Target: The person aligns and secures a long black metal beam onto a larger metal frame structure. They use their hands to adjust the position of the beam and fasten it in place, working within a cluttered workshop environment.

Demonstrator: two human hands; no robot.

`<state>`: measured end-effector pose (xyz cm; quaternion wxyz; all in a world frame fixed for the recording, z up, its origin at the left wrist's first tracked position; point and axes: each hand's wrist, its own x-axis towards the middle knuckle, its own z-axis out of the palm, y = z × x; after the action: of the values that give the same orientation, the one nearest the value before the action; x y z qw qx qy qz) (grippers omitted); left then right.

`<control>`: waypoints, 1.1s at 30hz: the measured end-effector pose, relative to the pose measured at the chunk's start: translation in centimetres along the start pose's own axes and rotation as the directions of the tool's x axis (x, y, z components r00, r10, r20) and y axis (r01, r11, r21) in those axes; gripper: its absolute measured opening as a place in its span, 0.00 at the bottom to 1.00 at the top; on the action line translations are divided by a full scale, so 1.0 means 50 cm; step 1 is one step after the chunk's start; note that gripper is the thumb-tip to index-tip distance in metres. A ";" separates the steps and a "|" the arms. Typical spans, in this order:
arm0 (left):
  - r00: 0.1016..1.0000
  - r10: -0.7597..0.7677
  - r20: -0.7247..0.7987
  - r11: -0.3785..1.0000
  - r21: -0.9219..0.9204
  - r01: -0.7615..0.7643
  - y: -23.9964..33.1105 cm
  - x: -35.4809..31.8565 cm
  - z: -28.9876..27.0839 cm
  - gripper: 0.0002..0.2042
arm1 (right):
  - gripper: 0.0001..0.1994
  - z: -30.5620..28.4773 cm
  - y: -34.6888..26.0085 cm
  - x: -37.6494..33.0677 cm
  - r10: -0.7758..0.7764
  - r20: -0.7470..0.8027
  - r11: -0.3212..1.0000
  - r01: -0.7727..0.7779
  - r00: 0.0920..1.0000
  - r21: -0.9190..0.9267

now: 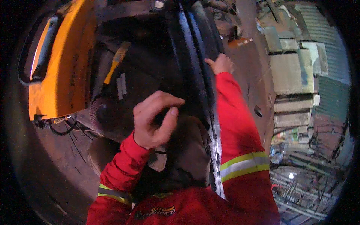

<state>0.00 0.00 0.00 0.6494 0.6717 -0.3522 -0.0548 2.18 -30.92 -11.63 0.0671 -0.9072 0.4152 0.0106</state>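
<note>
My left hand [154,119] is raised over my lap with its fingers curled and thumb close to the forefinger; nothing shows between them. Farther off to the right, my right hand [222,64] grips the outer edge of a long, dark metal beam [193,48], its thumb stretched over the top and its other fingers partly hidden. The beam runs from the far side back along my right side. To the left of my left hand lies what looks like an angle grinder with a yellow body [114,66] and a round wire wheel [102,111].
A yellow-orange machine case [69,67] with a black handle [47,47] stands at the left, cables beneath it. Pale strips [122,86] lie near the grinder. Right of the beam are stacked boxes [290,73], corrugated sheeting [326,45], metal rods [307,191] and an orange object [240,42].
</note>
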 end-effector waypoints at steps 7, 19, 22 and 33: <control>0.655 0.715 -0.245 0.695 0.141 -0.705 -0.190 -0.042 -0.038 0.07 | 0.25 -0.225 -0.191 0.050 -0.140 -0.765 0.948 0.307 0.629 0.079; 0.963 0.134 -0.235 0.981 -0.108 -0.163 0.112 -0.262 0.025 0.07 | 0.32 -0.043 0.236 -0.028 -0.278 0.423 0.687 -0.129 0.863 0.715; 0.970 0.102 -0.221 0.994 -0.024 -0.110 0.079 -0.267 -0.002 0.07 | 0.19 -0.027 0.132 -0.097 -0.499 0.358 0.576 -0.006 0.790 0.817; 0.982 -0.056 -0.179 0.993 -0.112 0.037 0.063 -0.234 0.006 0.07 | 0.28 -0.018 0.099 -0.166 -0.424 -0.090 0.874 0.434 0.901 0.218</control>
<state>-10.14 6.39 -1.67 0.7127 0.6458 -0.2723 -0.0275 -7.01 -27.98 -10.70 0.1653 -0.9624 0.2035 -0.0714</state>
